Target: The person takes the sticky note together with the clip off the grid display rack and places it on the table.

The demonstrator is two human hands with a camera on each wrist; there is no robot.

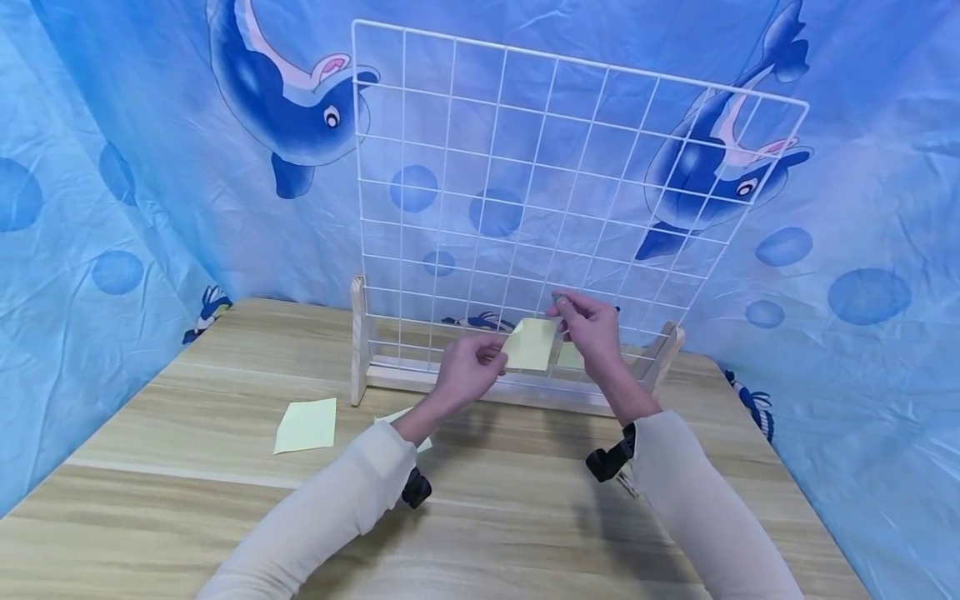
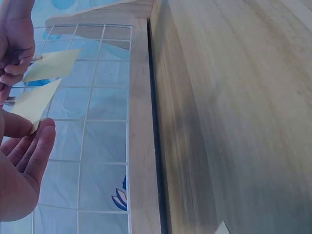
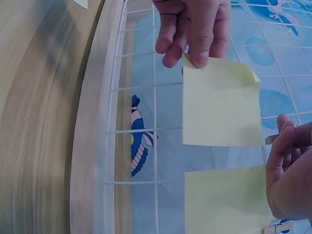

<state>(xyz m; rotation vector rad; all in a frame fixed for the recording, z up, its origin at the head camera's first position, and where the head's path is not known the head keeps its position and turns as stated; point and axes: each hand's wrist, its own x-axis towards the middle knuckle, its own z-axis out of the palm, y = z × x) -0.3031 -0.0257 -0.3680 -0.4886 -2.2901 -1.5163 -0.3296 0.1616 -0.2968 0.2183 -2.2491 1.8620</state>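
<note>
Pinching a pale yellow paper note (image 1: 531, 344) by its left edge, the left hand (image 1: 471, 367) holds it in front of the white wire grid (image 1: 557, 57) in the head view, one corner curling; just right, the right hand (image 1: 590, 327) has its fingertips drawn close together. A second note (image 1: 572, 356) sits right of the first. Near left, a flat note (image 1: 306, 426) lies on the streaky wood-grain tabletop (image 1: 487, 533), and wrinkled blue sheeting (image 1: 150, 67) fills the far side.

Over to the left wrist: thumb and fingers nip the thin matte sheet, and the grid's square mesh meets a smooth, pale wooden bar (image 2: 144, 122).

And the right wrist: a crisp-edged square, the left thumb flat on it; the right hand's curled fingers grip a small wooden peg (image 3: 271, 140), its tip just beside the paper. Farther right, another peg (image 3: 278, 227) sits at the second note's edge.
</note>
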